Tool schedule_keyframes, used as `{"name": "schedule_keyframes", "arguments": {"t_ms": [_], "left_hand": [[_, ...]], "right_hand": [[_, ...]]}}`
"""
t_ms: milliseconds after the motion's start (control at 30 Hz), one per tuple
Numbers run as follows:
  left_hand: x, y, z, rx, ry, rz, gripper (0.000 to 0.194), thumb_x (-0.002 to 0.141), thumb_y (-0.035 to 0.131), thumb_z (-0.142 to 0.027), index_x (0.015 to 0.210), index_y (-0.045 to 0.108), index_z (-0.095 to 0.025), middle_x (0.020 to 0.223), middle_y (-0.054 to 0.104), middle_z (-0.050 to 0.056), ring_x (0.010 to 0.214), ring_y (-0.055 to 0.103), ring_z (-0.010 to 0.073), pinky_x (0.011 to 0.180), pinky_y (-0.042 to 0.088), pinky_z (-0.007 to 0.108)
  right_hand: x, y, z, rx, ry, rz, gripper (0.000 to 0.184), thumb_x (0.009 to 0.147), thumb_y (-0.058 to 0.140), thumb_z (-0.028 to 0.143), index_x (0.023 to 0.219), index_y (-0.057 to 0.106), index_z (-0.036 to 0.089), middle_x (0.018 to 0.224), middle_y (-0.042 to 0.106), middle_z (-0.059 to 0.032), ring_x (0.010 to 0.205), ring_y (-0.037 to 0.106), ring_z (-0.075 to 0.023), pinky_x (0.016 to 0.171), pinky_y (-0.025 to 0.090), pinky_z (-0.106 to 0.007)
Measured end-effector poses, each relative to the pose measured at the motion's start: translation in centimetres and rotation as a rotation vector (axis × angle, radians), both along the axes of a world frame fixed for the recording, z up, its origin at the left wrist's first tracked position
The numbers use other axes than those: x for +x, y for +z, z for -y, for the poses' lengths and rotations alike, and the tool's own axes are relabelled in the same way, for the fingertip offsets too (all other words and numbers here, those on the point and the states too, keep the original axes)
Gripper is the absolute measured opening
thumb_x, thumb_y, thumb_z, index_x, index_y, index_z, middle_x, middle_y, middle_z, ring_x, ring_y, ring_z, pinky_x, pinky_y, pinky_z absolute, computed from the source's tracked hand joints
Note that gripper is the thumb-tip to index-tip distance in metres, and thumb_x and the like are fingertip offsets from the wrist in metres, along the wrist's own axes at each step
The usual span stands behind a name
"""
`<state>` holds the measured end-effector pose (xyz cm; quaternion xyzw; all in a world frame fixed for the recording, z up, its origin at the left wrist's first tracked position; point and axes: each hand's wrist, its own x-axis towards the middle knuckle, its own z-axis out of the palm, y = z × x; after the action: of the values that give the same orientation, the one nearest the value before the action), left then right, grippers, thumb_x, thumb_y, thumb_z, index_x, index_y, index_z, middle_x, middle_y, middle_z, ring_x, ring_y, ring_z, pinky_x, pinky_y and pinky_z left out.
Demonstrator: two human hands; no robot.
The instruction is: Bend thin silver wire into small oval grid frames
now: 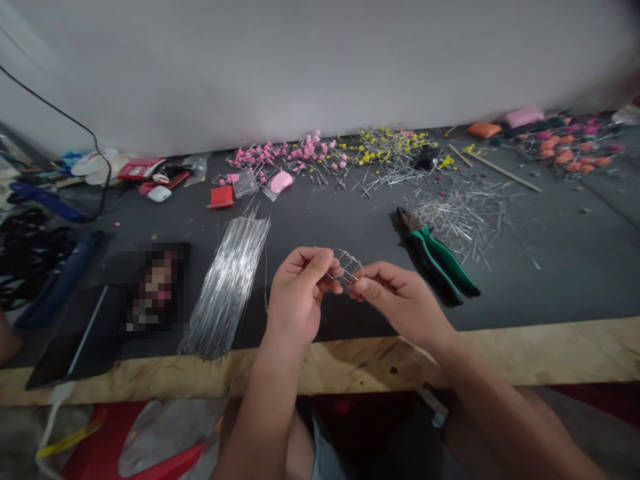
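My left hand pinches one side of a small piece of bent wire, which is curved and twisted at its top. At the opposite side, my right hand grips the same wire between thumb and fingers. Both hands hold it above the dark table, close to the front edge. Left of them lies a bundle of straight silvery wires. Green-handled pliers rest to the right of my right hand, beside a loose heap of short wire pieces. The fingers hide part of the held wire.
Wire stems with pink tips and yellow tips lie along the back, with orange ones at far right. Small packets, including a red one, sit behind the bundle. A phone and a dark tablet-like slab are at left. The table's wooden edge runs in front.
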<state>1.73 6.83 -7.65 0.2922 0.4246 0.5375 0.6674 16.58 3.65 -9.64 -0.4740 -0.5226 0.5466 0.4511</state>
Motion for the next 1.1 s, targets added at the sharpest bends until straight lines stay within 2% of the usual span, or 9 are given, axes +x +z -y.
{"name": "schedule_keyframes", "arguments": {"t_ms": [167, 633, 867, 1000, 1100], "left_hand": [[0.1, -0.1, 0.0, 0.033, 0.009, -0.007, 0.015, 0.069, 0.077, -0.023, 0.069, 0.064, -0.015, 0.065, 0.063, -0.001, 0.056, 0.058, 0.0079, 0.044, 0.047, 0.016], [0.5, -0.6, 0.3, 0.166, 0.017, -0.145, 0.012, 0.074, 0.075, -0.026, 0.073, 0.067, -0.017, 0.069, 0.066, 0.000, 0.064, 0.062, 0.0103, 0.051, 0.053, 0.019], [1.0, -0.6, 0.4, 0.137, 0.069, -0.076, 0.013, 0.073, 0.076, -0.023, 0.072, 0.065, -0.016, 0.067, 0.066, -0.001, 0.061, 0.063, 0.0103, 0.050, 0.053, 0.019], [1.2, -0.6, 0.6, 0.125, 0.048, -0.041, 0.011, 0.076, 0.073, -0.022, 0.073, 0.064, -0.016, 0.066, 0.067, -0.001, 0.057, 0.063, 0.0091, 0.050, 0.052, 0.018], [1.4, -0.5, 0.8, 0.126, 0.009, -0.035, 0.010, 0.078, 0.072, -0.022, 0.074, 0.064, -0.017, 0.066, 0.067, -0.001, 0.056, 0.062, 0.0087, 0.051, 0.051, 0.018]], "right_hand": [[-0.2, 0.3, 0.1, -0.052, -0.039, -0.020, 0.017, 0.085, 0.064, 0.036, 0.079, 0.065, 0.020, 0.071, 0.065, 0.0010, 0.069, 0.058, -0.0119, 0.065, 0.046, -0.024], [-0.6, 0.0, -0.1, -0.074, -0.169, 0.063, 0.021, 0.085, 0.060, 0.032, 0.069, 0.058, 0.019, 0.063, 0.057, 0.0026, 0.061, 0.048, -0.0112, 0.058, 0.039, -0.025], [-0.8, 0.0, -0.2, -0.084, -0.160, -0.100, 0.014, 0.085, 0.061, 0.033, 0.078, 0.062, 0.020, 0.070, 0.062, 0.0021, 0.066, 0.056, -0.0112, 0.064, 0.046, -0.026], [-1.3, 0.0, 0.0, -0.077, -0.162, -0.229, 0.011, 0.086, 0.060, 0.030, 0.088, 0.065, 0.021, 0.075, 0.065, 0.0018, 0.068, 0.058, -0.0108, 0.066, 0.048, -0.026], [-1.5, 0.0, 0.2, -0.056, -0.187, -0.250, 0.009, 0.086, 0.060, 0.028, 0.088, 0.065, 0.022, 0.078, 0.067, 0.0011, 0.069, 0.059, -0.0112, 0.066, 0.049, -0.026]]}}
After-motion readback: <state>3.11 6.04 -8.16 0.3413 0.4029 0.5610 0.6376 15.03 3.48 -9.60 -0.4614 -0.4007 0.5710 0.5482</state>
